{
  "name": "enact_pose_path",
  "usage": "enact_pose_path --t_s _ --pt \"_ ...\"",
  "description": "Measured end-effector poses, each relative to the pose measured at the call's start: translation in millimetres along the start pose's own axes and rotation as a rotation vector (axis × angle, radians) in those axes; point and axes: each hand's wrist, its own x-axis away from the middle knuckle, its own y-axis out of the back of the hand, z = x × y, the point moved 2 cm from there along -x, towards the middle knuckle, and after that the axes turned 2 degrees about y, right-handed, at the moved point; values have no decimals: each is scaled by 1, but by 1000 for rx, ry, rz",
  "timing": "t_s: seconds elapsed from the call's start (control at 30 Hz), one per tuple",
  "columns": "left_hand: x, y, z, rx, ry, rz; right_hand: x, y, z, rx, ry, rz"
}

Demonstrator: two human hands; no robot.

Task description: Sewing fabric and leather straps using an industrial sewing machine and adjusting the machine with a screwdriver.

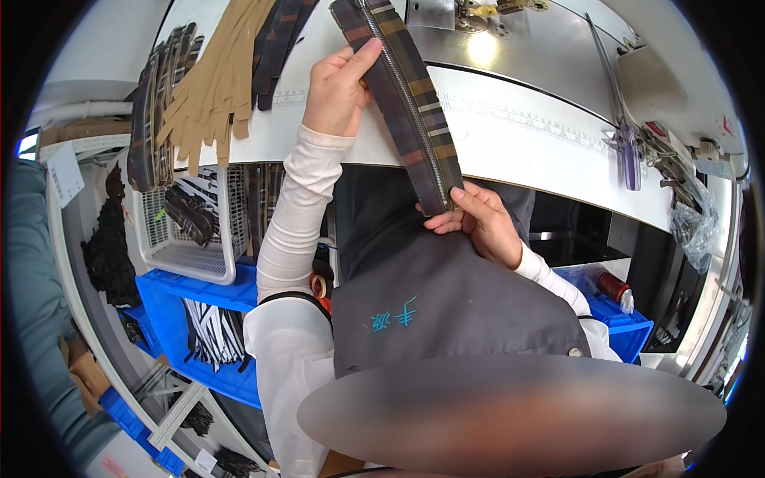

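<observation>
A dark plaid fabric strip with a metal zipper point(409, 103) down its length is stretched between my two hands, slanting across the front edge of the white table. My left hand point(339, 89) pinches its left side toward the upper end, thumb lying on the fabric beside the zipper teeth. At the lower end, my right hand point(482, 219) grips the corner between thumb and fingers, over my grey apron point(454, 295). The strip's top end runs out of the picture.
Tan strips point(215, 80) and plaid pieces point(155, 111) hang over the table's left side. Below are a white basket point(231, 239) and a blue crate point(167, 319). A sewing machine's metal bed point(526, 64) lies at the back right, with a purple-handled screwdriver point(631, 163) near it.
</observation>
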Motion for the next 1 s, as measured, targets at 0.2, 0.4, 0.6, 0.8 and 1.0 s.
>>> enact_pose_path --t_s 0.2,0.4,0.6,0.8,1.0 --pt "2 -3 -6 53 28 79 -1 0 1 -13 -10 16" --pt "4 -7 -11 0 44 154 -3 3 -3 -54 3 14" --pt "5 -11 -13 28 62 180 -5 6 -8 -45 35 -29" --pt "6 -12 -12 74 78 181 -6 9 -10 -13 38 -35" --pt "15 -17 -11 -1 85 160 -6 5 -7 5 62 -30"
